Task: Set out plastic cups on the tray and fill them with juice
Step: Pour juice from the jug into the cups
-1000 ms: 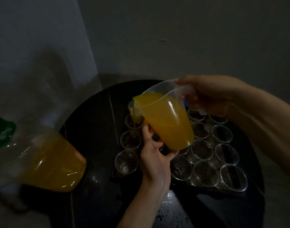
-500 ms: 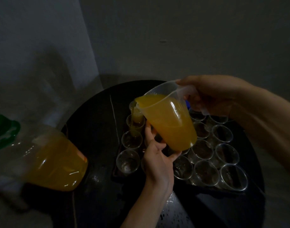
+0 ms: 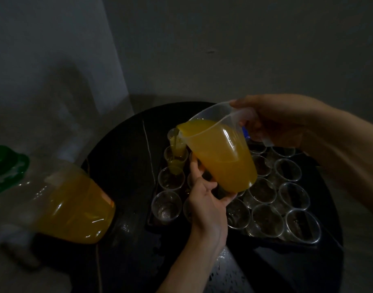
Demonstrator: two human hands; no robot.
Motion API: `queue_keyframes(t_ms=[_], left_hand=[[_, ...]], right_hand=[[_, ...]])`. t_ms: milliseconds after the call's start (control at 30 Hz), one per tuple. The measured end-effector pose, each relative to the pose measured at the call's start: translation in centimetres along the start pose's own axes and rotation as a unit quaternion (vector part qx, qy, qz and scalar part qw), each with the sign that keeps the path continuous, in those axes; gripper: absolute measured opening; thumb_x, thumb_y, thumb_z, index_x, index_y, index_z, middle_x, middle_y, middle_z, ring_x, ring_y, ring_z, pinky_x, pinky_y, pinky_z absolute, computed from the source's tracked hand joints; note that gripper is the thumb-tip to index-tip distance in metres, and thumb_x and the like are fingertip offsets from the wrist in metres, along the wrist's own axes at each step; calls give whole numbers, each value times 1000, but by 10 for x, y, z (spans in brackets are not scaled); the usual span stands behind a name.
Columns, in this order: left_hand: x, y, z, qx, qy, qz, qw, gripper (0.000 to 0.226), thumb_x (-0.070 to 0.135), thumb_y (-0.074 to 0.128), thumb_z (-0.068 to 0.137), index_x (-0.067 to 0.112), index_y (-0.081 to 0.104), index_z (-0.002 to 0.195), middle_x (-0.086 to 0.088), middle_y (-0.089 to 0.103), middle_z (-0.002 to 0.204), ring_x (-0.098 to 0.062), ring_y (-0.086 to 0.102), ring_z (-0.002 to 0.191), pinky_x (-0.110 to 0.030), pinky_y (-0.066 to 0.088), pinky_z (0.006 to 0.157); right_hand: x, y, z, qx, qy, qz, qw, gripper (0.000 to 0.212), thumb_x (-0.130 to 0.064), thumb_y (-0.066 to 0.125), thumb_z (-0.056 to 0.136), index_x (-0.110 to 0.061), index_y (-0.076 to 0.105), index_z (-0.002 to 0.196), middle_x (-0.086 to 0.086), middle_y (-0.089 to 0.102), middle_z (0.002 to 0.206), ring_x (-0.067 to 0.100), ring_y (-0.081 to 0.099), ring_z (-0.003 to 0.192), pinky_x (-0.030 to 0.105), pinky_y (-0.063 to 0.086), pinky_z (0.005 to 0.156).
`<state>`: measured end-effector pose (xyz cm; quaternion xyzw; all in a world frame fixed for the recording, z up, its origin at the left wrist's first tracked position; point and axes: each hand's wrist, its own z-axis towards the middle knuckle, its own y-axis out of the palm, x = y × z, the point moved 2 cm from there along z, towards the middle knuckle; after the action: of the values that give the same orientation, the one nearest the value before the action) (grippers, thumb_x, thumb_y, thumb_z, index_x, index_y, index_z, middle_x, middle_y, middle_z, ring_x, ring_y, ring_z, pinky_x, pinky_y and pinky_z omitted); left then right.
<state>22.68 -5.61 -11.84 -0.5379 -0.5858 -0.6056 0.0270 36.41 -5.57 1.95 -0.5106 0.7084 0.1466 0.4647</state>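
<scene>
Clear plastic jug (image 3: 221,153), heavy-looking with orange juice, pours into a thin clear plastic cup (image 3: 175,163) on the dark tray (image 3: 150,224) on a round black bench (image 3: 122,166). Right hand (image 3: 274,121) grips its handle; left hand (image 3: 206,199) curls under its base, the safest hold. Cups look flimsy.

The tray (image 3: 151,224) is sitting on the right half of the table (image 3: 122,149), with the cups (image 3: 266,220) standing in rows on it. The jug (image 3: 221,153) is hanging tilted above the tray's far left corner, with the right hand (image 3: 274,121) gripping its handle from the right and the left hand (image 3: 206,201) holding its base from the near side. The bottle (image 3: 71,208) is sitting at the table's left edge, left of the tray.
</scene>
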Motion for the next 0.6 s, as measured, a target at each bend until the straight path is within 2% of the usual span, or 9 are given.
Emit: queue_keyframes(t_ms=[200, 433, 600], left_hand=[[0, 1, 0, -7, -2, -6, 1000, 78, 20, 47, 68, 52, 40, 138, 13, 47, 139, -24, 50, 128, -66, 45, 102], [1, 2, 1, -7, -4, -11, 1000, 79, 20, 48, 67, 52, 39, 139, 16, 49, 132, -20, 52, 122, -65, 46, 101], [3, 5, 0, -3, -5, -13, 1000, 77, 20, 47, 66, 49, 41, 137, 14, 50, 135, -22, 52, 124, -63, 48, 99]], right_hand=[[1, 2, 0, 12, -3, 1, 1000, 25, -38, 55, 98, -15, 56, 89, -4, 46, 46, 10, 34, 50, 24, 28, 55], [0, -1, 4, 15, -1, 0, 1000, 30, -39, 58, 96, -14, 61, 111, -5, 50, 48, 6, 40, 44, 20, 33, 48], [-1, -1, 4, 16, -1, -9, 1000, 27, -40, 58, 95, -14, 61, 102, -4, 49, 49, 8, 39, 47, 23, 33, 53]])
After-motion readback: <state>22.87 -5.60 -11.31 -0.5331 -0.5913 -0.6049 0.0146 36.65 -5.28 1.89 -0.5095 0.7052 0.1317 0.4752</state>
